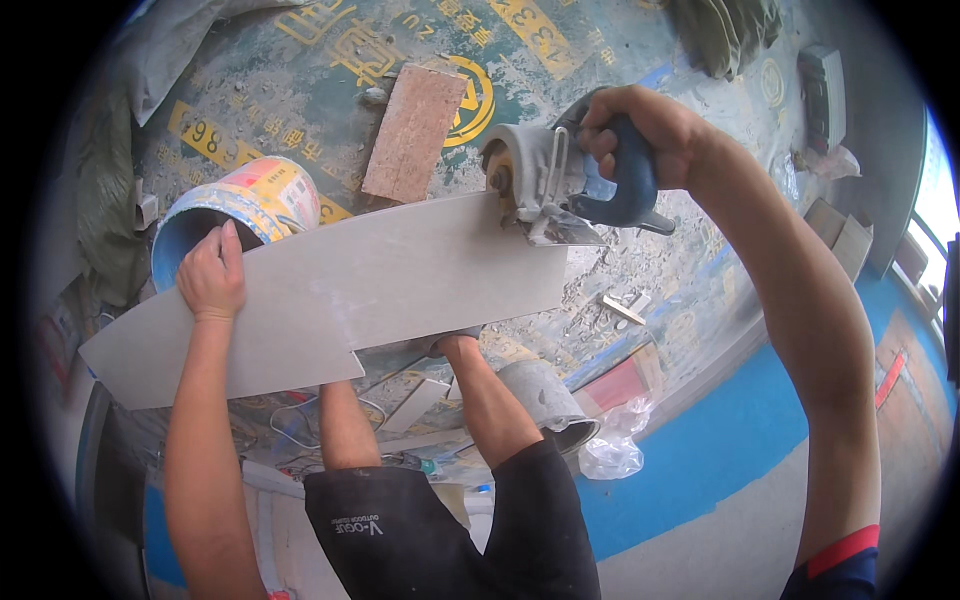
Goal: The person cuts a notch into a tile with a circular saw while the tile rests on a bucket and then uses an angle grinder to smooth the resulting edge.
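A long light-grey tile slab [400, 265] lies across the view above my lower legs, with a notch cut in its near edge. My left hand [212, 275] is closed over the far edge of its left part, beside a tipped bucket [290, 195]. With my right hand [655, 130] I grip the dark blue handle of a handheld tile saw [540, 175]. The saw sits at the slab's right end, its metal base plate over that edge. Its guard looks coated in pale dust, and the blade's contact with the tile is hidden.
Beyond the slab a reddish rectangular block [415, 135] rests on the dusty printed floor sheet [330, 100]. A grey bucket [540, 395] and a clear plastic bag [615, 445] lie near my leg. Tile offcuts [625, 308] and rubble are scattered about. A cardboard box [850, 240] stands at right.
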